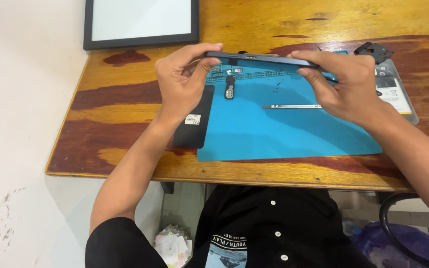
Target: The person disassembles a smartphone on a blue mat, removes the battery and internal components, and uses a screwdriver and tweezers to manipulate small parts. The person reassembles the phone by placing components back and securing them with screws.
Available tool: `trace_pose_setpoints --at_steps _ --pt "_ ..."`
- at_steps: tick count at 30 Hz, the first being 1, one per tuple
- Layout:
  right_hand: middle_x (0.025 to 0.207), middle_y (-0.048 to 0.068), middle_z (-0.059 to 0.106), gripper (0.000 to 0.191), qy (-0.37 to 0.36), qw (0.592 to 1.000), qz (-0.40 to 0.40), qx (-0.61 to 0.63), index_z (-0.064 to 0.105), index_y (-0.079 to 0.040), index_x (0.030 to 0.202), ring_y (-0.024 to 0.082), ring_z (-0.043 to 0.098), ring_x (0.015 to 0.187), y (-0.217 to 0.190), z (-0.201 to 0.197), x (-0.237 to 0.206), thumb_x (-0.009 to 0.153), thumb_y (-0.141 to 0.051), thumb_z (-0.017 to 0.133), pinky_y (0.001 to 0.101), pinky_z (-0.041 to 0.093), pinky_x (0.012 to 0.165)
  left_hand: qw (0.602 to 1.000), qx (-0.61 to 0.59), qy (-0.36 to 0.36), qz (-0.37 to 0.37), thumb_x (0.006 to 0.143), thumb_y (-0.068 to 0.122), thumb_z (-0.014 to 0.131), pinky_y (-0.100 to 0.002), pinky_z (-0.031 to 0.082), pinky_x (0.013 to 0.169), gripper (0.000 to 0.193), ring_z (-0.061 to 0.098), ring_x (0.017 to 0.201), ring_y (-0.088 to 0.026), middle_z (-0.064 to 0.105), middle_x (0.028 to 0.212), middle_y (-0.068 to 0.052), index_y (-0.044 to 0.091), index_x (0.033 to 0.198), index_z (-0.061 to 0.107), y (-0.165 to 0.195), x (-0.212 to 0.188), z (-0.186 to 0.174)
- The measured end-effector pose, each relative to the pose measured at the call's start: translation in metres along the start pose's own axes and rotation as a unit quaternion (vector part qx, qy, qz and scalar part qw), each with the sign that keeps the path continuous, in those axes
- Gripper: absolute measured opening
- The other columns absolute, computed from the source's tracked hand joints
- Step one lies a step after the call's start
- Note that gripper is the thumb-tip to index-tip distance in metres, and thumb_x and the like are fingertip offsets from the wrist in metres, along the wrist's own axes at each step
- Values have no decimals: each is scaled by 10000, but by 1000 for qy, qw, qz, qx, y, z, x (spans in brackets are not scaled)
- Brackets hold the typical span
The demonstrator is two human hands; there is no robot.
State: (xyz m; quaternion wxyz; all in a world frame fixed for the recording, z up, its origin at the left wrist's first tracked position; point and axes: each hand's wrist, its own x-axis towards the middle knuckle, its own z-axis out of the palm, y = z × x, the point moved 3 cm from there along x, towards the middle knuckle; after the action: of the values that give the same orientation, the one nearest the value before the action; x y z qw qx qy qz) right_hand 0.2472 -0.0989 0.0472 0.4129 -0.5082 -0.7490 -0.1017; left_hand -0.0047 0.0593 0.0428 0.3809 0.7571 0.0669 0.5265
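Above the blue repair mat, a slim dark smartphone is being held edge-on, apparently so its thin side can be inspected. Both hands are gripping it: the left hand is pinching one end between thumb and fingers, the right hand is clamping the other. On the mat, metal tweezers and a small black component are lying flat. A matte black back cover is overlapping the mat's left edge. Beneath the mat, the glossy wooden surface is showing streaked red-brown grain.
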Motion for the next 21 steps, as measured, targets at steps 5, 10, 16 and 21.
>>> trace_pose_setpoints --at_steps 5,10,16,21 --pt "1057 147 766 206 9 1000 -17 19 729 -43 1270 173 764 797 1 1 -3 1071 -4 765 244 568 643 972 209 -38 102 991 7 770 -312 616 926 196 751 1071 -244 762 1183 -121 39 1178 722 20 7 0" --pt "953 155 781 279 -21 999 -35 -18 761 -19 1214 194 713 659 -15 12 -1 939 9 796 304 512 531 931 268 -107 222 917 88 826 -382 576 980 264 711 1086 -296 741 1155 -114 47 1155 719 39 0 25" --pt "1029 166 759 291 40 996 -76 10 706 23 1189 237 749 825 -39 10 -3 958 -95 839 301 575 656 988 128 -79 15 977 -23 686 -323 578 957 168 762 976 -149 778 1064 -71 43 1120 744 19 -13 25" --pt "803 162 665 239 24 998 -60 -7 669 46 969 262 656 660 -38 8 2 901 -120 827 353 477 560 976 -167 -35 -138 1045 58 684 -248 538 888 122 666 970 -79 738 1076 -34 8 1154 707 -18 -24 30"
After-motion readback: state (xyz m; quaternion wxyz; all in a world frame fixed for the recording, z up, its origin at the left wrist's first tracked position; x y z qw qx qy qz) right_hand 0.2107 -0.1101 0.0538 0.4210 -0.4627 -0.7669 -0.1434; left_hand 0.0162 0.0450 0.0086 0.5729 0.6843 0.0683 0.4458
